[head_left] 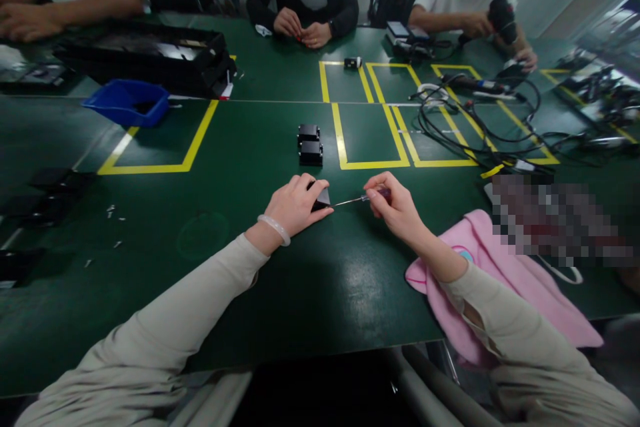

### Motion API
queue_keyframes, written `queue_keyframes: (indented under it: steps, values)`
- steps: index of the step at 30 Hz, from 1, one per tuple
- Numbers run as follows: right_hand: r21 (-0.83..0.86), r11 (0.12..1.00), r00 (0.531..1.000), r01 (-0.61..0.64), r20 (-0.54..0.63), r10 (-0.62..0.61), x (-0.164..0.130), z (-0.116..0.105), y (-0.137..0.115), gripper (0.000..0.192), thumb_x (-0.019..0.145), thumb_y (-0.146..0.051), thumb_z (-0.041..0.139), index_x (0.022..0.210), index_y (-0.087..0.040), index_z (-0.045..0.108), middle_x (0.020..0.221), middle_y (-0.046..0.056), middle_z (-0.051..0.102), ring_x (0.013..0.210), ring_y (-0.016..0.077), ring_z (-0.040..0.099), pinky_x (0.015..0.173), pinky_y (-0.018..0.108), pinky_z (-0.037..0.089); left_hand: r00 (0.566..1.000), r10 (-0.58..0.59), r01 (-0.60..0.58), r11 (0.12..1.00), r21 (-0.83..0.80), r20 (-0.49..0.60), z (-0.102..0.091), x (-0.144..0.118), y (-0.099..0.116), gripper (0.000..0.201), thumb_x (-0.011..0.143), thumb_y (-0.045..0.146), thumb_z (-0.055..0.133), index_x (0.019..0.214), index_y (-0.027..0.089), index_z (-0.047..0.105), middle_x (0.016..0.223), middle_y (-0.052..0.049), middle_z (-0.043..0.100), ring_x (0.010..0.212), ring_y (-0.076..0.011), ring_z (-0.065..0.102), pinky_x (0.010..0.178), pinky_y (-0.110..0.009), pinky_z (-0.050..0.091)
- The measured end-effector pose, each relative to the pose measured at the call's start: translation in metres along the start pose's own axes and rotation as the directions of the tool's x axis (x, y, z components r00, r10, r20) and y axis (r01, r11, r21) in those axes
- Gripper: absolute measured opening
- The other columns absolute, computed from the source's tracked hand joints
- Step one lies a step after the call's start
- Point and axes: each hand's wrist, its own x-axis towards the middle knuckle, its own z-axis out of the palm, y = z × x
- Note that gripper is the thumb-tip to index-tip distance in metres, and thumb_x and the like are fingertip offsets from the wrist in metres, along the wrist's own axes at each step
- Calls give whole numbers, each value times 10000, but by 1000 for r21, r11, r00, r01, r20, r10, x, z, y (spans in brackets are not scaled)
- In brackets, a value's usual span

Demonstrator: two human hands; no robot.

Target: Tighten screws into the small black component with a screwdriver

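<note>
On the green table, my left hand (296, 203) is closed around a small black box-shaped part (321, 197), covering most of it. My right hand (395, 205) grips the handle of a screwdriver (361, 199), whose thin metal shaft points left. The shaft's tip reaches the right side of the black part, though whether it sits in a screw is too small to tell. Just beyond my left hand, two similar black box-shaped parts (311, 152) stand one behind the other.
Small metal pieces (111, 211) lie at left, near black parts (43, 203). A blue bin (131, 101) stands before black trays (145, 53). Tangled cables (465, 113) spread over yellow-taped areas at right. A pink cloth (480, 247) lies under my right forearm. Three people sit opposite.
</note>
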Motion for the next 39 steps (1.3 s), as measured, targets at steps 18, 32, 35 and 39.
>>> queue_keyframes:
  steps: [18,32,35,39]
  values:
    - [1,1000,999,13,-32,-13,0,2,-1,285,1024,-516,587,996,-232,574,640,-69,517,470,86,477,480,255,356,1000,2,-2,1000,1,6,0,0,0,498,999,522,615,1365,188,563,1242,-138,624,1114,-292,596,855,-370,529]
    - [-20,1000,1000,21,-15,-21,-1,1,-2,266,1024,-496,593,1031,-230,579,680,-57,542,504,93,509,508,259,370,1000,-6,6,1000,0,9,-1,0,2,503,996,517,622,1373,191,558,1255,-143,620,1124,-294,593,859,-374,532]
    - [-47,999,1000,5,-3,-5,-2,0,-2,306,1033,-515,569,921,-230,567,570,-77,482,460,94,450,489,260,335,1000,-10,10,1000,4,3,0,0,2,500,999,519,615,1375,195,558,1252,-142,621,1132,-291,590,861,-368,530]
    - [-34,999,1000,15,-18,-15,-2,0,-2,288,1028,-518,579,993,-233,572,664,-58,544,486,91,489,497,258,360,1000,-8,8,1000,8,3,1,1,2,507,995,522,619,1377,195,560,1260,-143,619,1129,-292,592,849,-368,530]
